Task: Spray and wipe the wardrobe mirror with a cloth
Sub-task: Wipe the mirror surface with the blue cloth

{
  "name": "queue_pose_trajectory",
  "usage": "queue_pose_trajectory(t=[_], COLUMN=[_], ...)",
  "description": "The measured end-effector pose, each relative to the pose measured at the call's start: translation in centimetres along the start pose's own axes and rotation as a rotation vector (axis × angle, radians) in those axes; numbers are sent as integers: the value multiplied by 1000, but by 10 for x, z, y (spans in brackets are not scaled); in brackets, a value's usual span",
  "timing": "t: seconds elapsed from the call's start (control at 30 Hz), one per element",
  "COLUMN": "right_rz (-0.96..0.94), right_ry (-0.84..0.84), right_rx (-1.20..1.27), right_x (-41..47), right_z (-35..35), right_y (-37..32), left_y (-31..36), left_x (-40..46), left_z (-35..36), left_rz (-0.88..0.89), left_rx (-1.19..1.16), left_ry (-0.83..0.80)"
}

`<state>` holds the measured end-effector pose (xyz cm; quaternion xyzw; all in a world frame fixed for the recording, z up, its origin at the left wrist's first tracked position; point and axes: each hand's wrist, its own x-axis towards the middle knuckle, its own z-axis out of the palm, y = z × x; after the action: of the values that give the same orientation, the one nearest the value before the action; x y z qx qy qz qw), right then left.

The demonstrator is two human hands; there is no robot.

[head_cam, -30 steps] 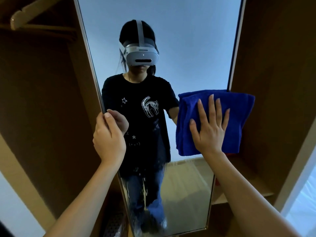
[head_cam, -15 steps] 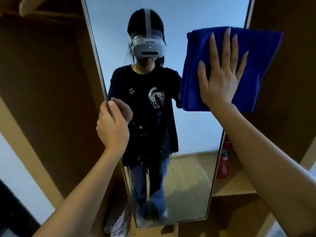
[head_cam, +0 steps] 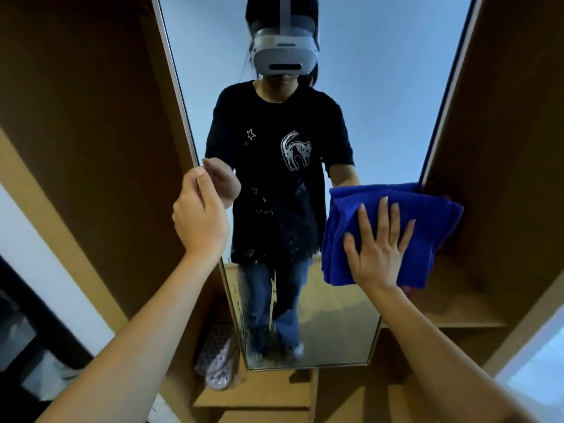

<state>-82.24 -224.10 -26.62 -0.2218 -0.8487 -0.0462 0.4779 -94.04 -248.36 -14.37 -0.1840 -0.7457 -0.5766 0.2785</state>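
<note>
A tall, narrow mirror (head_cam: 381, 102) with a thin metallic frame is seen standing between brown wooden wardrobe panels (head_cam: 85, 123), its lower edge reached just above a light wooden shelf (head_cam: 259, 392). In the glass a person in a black printed T-shirt, blue jeans and a white headset is reflected, backed by a pale blue-grey wall. Faint streaks or droplets are visible on the lower part of the glass near the reflected legs. A folded, deep blue cloth (head_cam: 427, 218) of soft, plush texture is held flat against the right side of the mirror at about mid-height, its right portion overlapping the frame and the wardrobe panel beyond. The cloth is pressed by the right hand (head_cam: 378, 248), laid palm-down on it with the fingers (head_cam: 393, 215) extended and spread apart, the thumb set off to the left. The left edge of the mirror is gripped by the left hand (head_cam: 200, 215), curled closed around the frame, with the thumb (head_cam: 198, 175) lying on the near side and the remaining fingers wrapped behind, visible only as a reflection. A pale patterned fabric item (head_cam: 218, 358) is seen low in the wardrobe, just left of the mirror's bottom corner.
</note>
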Motion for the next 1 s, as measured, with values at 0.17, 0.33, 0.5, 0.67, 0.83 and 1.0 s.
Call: queue_pose_trajectory(t=[0.17, 0.33, 0.5, 0.67, 0.83, 1.0], right_rz=[-10, 4, -1, -13, 11, -11], right_ry=[14, 232, 279, 131, -6, 35], right_rx=[42, 22, 5, 17, 0, 27], right_x=[15, 89, 75, -2, -32, 9], right_z=[-11, -43, -31, 9, 17, -6], right_y=[-2, -15, -15, -4, 0, -8], left_y=[-14, -19, -29, -36, -39, -39], left_x=[-16, -16, -19, -26, -28, -29], left_z=[6, 9, 9, 11, 14, 16], left_rz=[-22, 3, 27, 11, 21, 34], left_rx=[43, 74, 73, 86, 95, 86], left_ry=[-4, 1, 1, 15, 21, 27])
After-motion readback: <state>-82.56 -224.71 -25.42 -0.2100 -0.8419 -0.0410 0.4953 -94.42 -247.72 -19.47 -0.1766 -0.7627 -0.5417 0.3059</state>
